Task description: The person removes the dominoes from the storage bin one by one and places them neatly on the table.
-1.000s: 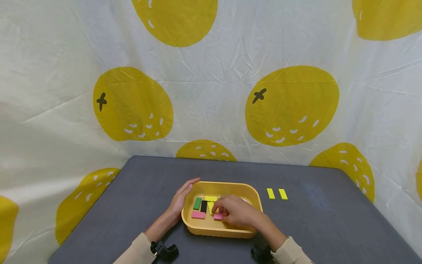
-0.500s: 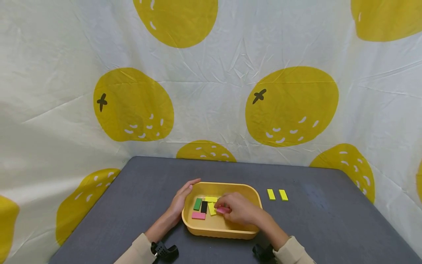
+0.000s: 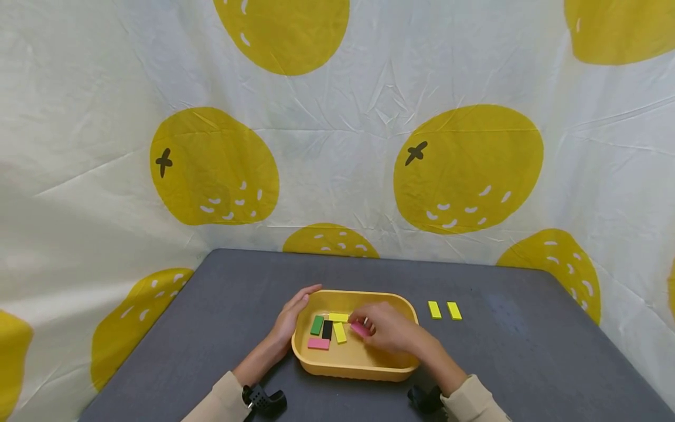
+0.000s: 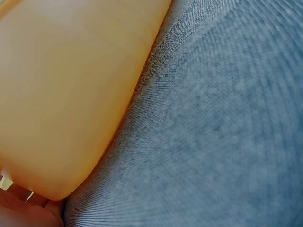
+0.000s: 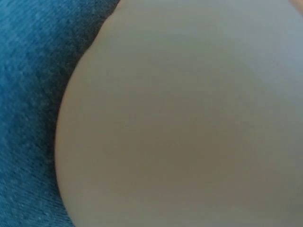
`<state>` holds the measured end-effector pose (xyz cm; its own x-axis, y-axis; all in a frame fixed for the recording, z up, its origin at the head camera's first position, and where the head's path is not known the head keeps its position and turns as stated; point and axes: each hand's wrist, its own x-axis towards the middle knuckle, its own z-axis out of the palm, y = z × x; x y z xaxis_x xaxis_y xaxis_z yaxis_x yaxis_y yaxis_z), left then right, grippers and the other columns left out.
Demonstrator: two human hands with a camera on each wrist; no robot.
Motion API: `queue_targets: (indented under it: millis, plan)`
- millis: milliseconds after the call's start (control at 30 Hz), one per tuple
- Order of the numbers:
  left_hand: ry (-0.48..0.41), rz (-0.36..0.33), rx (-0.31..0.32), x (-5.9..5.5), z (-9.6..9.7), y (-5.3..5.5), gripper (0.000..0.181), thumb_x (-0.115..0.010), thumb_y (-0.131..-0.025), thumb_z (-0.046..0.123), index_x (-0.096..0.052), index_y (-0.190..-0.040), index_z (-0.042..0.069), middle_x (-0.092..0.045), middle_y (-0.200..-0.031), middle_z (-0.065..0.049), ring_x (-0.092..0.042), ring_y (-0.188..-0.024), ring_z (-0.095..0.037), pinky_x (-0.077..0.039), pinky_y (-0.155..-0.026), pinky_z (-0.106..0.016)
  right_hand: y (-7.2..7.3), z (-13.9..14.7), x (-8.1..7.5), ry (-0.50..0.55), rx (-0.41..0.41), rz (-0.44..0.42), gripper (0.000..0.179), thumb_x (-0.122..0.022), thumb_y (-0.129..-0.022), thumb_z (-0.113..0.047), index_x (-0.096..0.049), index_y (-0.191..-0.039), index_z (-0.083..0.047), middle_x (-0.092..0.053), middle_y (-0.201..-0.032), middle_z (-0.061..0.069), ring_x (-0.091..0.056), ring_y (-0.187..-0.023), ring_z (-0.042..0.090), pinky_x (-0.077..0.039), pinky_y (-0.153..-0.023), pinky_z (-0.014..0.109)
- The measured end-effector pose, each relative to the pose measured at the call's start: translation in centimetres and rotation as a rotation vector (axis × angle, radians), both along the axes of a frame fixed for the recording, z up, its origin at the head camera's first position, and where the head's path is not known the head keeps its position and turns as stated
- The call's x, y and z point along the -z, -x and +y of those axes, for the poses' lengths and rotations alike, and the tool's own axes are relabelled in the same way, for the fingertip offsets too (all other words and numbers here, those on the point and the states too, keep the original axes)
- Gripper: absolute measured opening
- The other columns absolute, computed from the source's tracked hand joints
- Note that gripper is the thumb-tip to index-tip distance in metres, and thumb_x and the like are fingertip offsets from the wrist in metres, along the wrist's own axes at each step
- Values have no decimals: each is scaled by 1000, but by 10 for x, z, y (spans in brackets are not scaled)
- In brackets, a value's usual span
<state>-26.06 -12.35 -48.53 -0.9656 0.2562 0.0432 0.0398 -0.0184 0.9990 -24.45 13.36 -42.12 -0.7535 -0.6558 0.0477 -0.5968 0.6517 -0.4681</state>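
In the head view, a yellow plastic tub (image 3: 353, 373) stands on the dark table. My left hand (image 3: 286, 321) lies along its left wall, fingers extended toward the far corner. Inside the tub, my right hand (image 3: 389, 329) pinches a pink domino-like block (image 3: 360, 330), held tilted. Left of it lie a green block (image 3: 317, 324), a black block (image 3: 327, 330), two yellow blocks (image 3: 340, 333) and another pink block (image 3: 319, 344). The left wrist view shows the tub's outer wall (image 4: 61, 94) with part of my left hand (image 4: 26, 210) below. Tub wall (image 5: 165, 118) fills most of the right wrist view.
Two yellow blocks (image 3: 435, 310) lie side by side on the dark tabletop (image 3: 517, 351), right of the tub. Behind the table hangs a white cloth (image 3: 337, 176) with large yellow fruit prints.
My right hand has picked the pink block up from the tub floor, turned it and moved it slightly away from me. The left hand stays in place at the tub wall.
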Motion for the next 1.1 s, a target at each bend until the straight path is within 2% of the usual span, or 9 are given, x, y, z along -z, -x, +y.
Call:
queue_targets:
  millis: [300, 667, 900, 1100]
  plan:
    - [12, -1, -4, -1, 1, 0, 50, -32, -114, 31, -45, -156, 9, -41, -164, -11, -39, -150, -34, -28, -125, -56, 1, 5, -7, -11, 22, 24, 36, -80, -79, -5, -76, -115, -6, -71, -113, 3, -65, -81, 10, -56, -72, 21]
    - [18, -9, -11, 1, 1, 0, 49, -32, -114, 32, -48, -155, 12, -40, -164, -10, -40, -150, -34, -28, -126, -55, -1, 18, -19, 6, 75, 61, 36, -83, -81, -7, -76, -116, -6, -70, -107, 2, -65, -82, 15, -56, -71, 21]
    - [8, -8, -7, 1, 1, -1, 50, -32, -113, 32, -46, -155, 9, -40, -164, -11, -40, -150, -35, -27, -126, -56, 0, 35, -27, 41, 99, 112, 37, -86, -81, -6, -75, -116, -4, -71, -111, 5, -65, -83, 11, -58, -71, 21]
    - [7, -2, -4, 2, 1, -1, 50, -32, -113, 34, -47, -155, 10, -41, -163, -12, -41, -149, -35, -28, -125, -56, 2, 51, -33, 92, 103, 130, 38, -85, -81, -3, -74, -117, -2, -72, -113, 7, -67, -83, 13, -61, -72, 29]
